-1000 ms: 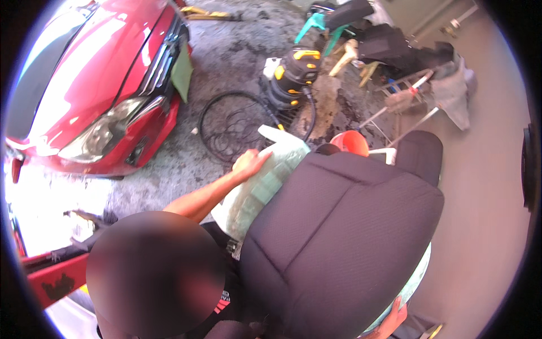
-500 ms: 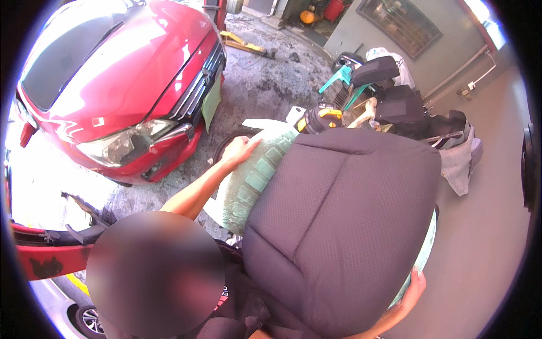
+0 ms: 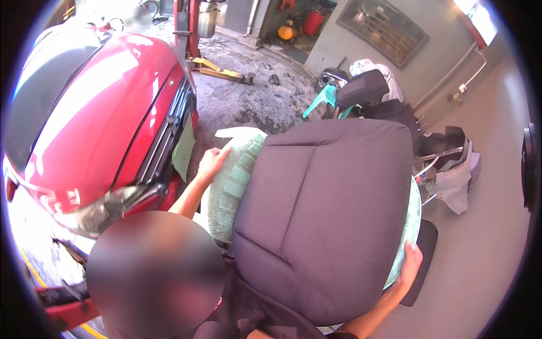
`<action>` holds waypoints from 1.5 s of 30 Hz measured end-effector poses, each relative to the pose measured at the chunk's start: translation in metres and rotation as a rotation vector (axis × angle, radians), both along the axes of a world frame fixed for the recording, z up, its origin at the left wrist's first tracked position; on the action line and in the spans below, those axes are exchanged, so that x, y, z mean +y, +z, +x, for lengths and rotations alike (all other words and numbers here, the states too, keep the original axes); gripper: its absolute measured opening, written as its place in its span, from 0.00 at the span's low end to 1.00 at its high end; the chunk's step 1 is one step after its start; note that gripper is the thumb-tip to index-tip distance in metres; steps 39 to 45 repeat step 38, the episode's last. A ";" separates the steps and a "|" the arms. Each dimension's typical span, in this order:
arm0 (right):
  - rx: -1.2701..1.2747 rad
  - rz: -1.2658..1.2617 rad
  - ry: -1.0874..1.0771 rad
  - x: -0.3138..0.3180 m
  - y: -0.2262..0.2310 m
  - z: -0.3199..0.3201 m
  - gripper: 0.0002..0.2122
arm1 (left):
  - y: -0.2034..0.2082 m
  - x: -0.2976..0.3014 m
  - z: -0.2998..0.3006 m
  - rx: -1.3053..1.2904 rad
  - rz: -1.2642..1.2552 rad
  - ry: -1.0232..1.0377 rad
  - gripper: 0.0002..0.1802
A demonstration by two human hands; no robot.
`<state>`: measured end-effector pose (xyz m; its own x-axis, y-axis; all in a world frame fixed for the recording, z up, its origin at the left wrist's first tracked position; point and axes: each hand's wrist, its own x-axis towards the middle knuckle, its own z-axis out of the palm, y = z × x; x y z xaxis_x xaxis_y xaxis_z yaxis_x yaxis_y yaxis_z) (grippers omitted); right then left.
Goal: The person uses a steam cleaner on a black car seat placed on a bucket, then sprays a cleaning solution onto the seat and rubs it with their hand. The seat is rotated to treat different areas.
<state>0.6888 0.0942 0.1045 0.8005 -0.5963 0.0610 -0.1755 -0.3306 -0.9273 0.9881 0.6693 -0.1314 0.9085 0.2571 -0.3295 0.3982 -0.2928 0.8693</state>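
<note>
A dark grey fabric car seat cover (image 3: pixel 322 220) with stitched seams fills the middle, lying over a pale green foam seat pad (image 3: pixel 232 186). The foam sticks out on both sides of the fabric, and its left part shows a row of raised blocks. My left hand (image 3: pixel 211 163) grips the foam's left edge with thumb and fingers. On the right, my right hand (image 3: pixel 410 264) is closed round the foam edge just beyond the fabric, its fingertips partly hidden beneath. The underside of the pad cannot be seen.
A red car (image 3: pixel 107 124) stands at the left. Beyond the seat are a teal stool (image 3: pixel 320 101), black seat parts (image 3: pixel 364 89) and grey cloth (image 3: pixel 454 183). A dark panel (image 3: pixel 424 263) lies beside my right hand. A yellow lift arm (image 3: pixel 214 69) rests on the floor.
The view has shifted, and the seat pad sits slightly further left in the picture. Both hands keep their grip. The dark panel beside my right hand has come into sight; a yellow-and-black item is now hidden.
</note>
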 end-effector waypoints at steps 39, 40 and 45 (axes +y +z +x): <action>0.085 -0.065 0.007 0.126 -0.053 1.083 0.19 | -0.072 0.172 1.024 -0.060 -0.221 0.023 0.32; 0.085 -0.065 0.007 0.126 -0.053 1.083 0.19 | -0.072 0.172 1.024 -0.060 -0.221 0.023 0.32; 0.085 -0.065 0.007 0.126 -0.053 1.083 0.19 | -0.072 0.172 1.024 -0.060 -0.221 0.023 0.32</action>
